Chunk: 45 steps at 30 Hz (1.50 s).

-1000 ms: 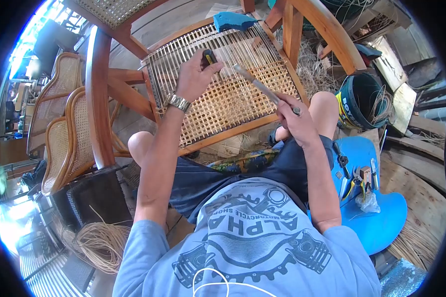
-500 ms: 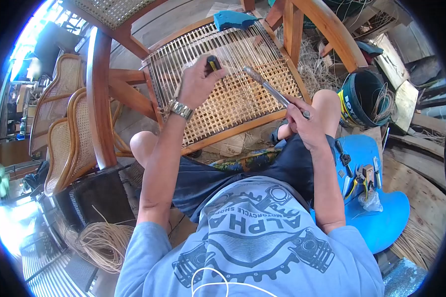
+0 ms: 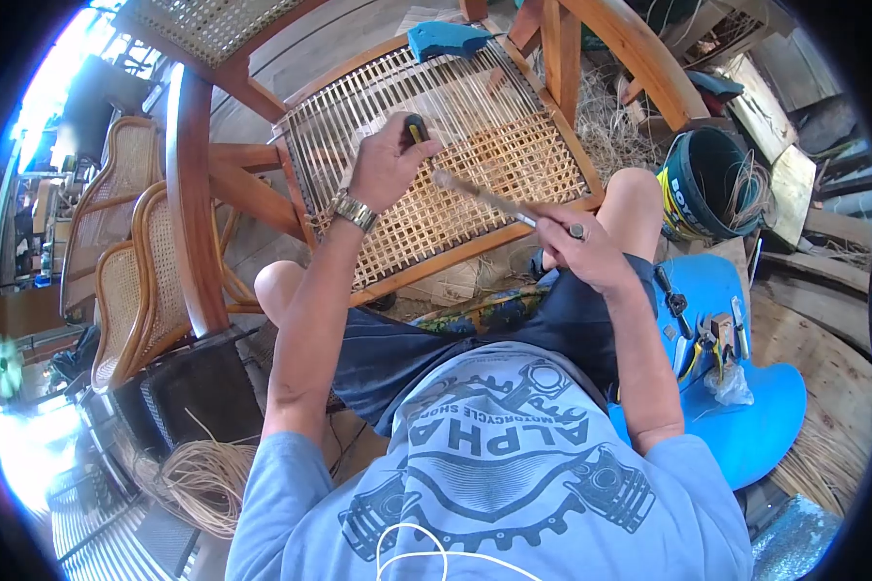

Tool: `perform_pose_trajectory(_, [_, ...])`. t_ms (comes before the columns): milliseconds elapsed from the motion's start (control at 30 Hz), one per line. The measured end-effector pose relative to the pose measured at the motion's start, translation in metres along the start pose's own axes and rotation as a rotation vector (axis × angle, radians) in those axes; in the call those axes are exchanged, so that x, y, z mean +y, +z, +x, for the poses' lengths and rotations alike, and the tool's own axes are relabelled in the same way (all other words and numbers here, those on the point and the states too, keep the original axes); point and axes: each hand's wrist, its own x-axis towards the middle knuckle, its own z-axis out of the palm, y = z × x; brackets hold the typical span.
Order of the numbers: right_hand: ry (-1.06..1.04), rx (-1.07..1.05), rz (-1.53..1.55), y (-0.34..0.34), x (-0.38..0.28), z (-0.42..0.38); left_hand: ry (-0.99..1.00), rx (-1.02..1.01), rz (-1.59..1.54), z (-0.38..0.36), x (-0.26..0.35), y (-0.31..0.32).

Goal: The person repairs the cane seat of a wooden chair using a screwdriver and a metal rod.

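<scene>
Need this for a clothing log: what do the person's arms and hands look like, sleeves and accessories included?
Both hands are gloveless. The left hand has a metal-link watch at its wrist; no watch shows on the right hand. The T-shirt's short sleeves are plain light blue, leaving the forearms uncovered.

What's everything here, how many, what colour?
Cane seat: one, tan, ahead
Chair frame: one, brown, around seat
Block: one, blue, seat's far edge
Bucket: one, dark green, right
Board: one, blue, lower right
Hand tools: several, mixed colours, on board
Chair backs: three, tan, left
Cane bundle: one, tan, lower left
Handled tool: one, black and yellow, left hand
Rod: one, silver and brown, right hand
Watch: one, silver, left wrist
T-shirt: one, light blue, torso
Left hand: one, bare, over seat
Right hand: one, bare, by right knee
</scene>
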Motion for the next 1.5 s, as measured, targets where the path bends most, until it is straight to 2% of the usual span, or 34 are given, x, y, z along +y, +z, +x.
perform_pose_trajectory(33, [0.013, -0.09, -0.075, -0.01, -0.002, -0.001, 0.019, 0.021, -0.063, 0.0, -0.002, -0.002])
perform_pose_trajectory(67, [0.014, -0.085, -0.075, -0.011, -0.001, -0.004, 0.036, 0.046, -0.126, 0.0, -0.005, -0.004])
perform_pose_trajectory(133, [0.038, 0.095, 0.11, -0.005, -0.003, -0.013, 0.034, 0.084, -0.097, -0.003, -0.002, -0.007])
perform_pose_trajectory(233, [0.02, 0.147, 0.198, -0.004, 0.0, -0.009, 0.043, 0.072, -0.046, -0.004, 0.0, -0.006])
perform_pose_trajectory(267, [0.017, 0.149, 0.199, 0.002, 0.003, -0.006, 0.064, 0.063, -0.066, -0.004, -0.004, -0.002])
perform_pose_trajectory(333, [-0.054, 0.292, 0.145, 0.018, 0.009, -0.002, 0.106, 0.032, -0.114, -0.005, 0.002, 0.008])
perform_pose_trajectory(400, [-0.009, 0.231, 0.086, 0.015, 0.005, -0.005, 0.065, 0.021, -0.038, -0.006, -0.003, 0.007])
perform_pose_trajectory(467, [0.062, 0.051, 0.0, 0.004, 0.004, -0.007, 0.075, 0.036, -0.114, -0.005, -0.015, 0.005])
perform_pose_trajectory(500, [0.065, 0.051, 0.002, 0.002, 0.004, -0.008, 0.072, 0.033, -0.114, -0.007, -0.011, 0.0])
perform_pose_trajectory(567, [0.061, 0.189, 0.165, 0.0, 0.004, -0.009, 0.029, 0.082, -0.118, -0.008, 0.002, -0.012])
perform_pose_trajectory(667, [0.029, 0.235, 0.208, 0.006, 0.004, 0.0, 0.022, 0.083, -0.139, -0.001, -0.014, -0.003])
perform_pose_trajectory(700, [0.029, 0.237, 0.209, 0.011, 0.004, 0.003, -0.003, 0.073, -0.028, -0.001, -0.008, -0.003])
perform_pose_trajectory(800, [-0.016, 0.211, 0.081, 0.019, 0.004, 0.004, 0.083, 0.087, -0.069, 0.0, -0.015, 0.004])
perform_pose_trajectory(867, [0.002, 0.089, 0.019, 0.011, 0.002, 0.0, 0.062, 0.073, -0.046, -0.007, -0.011, 0.0])
perform_pose_trajectory(900, [0.005, 0.081, 0.015, 0.007, 0.001, -0.003, 0.066, 0.094, -0.152, -0.012, -0.006, -0.003])
perform_pose_trajectory(933, [-0.004, 0.159, 0.099, 0.004, 0.001, -0.01, 0.069, 0.121, -0.259, -0.016, 0.0, -0.006])
perform_pose_trajectory(967, [-0.011, 0.231, 0.181, 0.001, 0.001, -0.015, 0.078, 0.117, -0.288, -0.02, 0.006, -0.006])
perform_pose_trajectory(1000, [-0.007, 0.207, 0.17, -0.003, 0.0, -0.019, 0.066, 0.141, -0.287, -0.022, 0.004, -0.003])
perform_pose_trajectory(1100, [-0.006, 0.2, 0.209, -0.007, -0.005, -0.024, -0.01, 0.03, -0.075, -0.019, 0.0, 0.002])
perform_pose_trajectory(1133, [-0.002, 0.18, 0.196, -0.007, -0.005, -0.025, -0.022, 0.05, -0.079, -0.019, 0.002, 0.003])
perform_pose_trajectory(1200, [0.001, 0.213, 0.225, -0.005, -0.001, -0.024, -0.1, -0.061, -0.009, -0.018, 0.006, 0.006])
perform_pose_trajectory(1233, [0.007, 0.196, 0.213, -0.002, 0.001, -0.024, -0.004, -0.016, -0.026, -0.017, 0.002, 0.011])
perform_pose_trajectory(1300, [0.073, 0.16, 0.086, 0.006, 0.005, -0.024, 0.006, -0.011, -0.009, -0.018, 0.003, 0.01])
perform_pose_trajectory(1400, [0.136, 0.083, 0.119, -0.004, 0.003, -0.029, 0.039, 0.012, -0.019, -0.016, -0.007, 0.007])
perform_pose_trajectory(1433, [0.139, 0.075, 0.113, -0.008, 0.005, -0.028, 0.086, 0.088, -0.089, -0.016, -0.009, 0.005])
perform_pose_trajectory(1500, [0.066, 0.205, 0.28, -0.012, 0.01, -0.026, 0.13, 0.171, -0.167, -0.015, -0.012, 0.003])
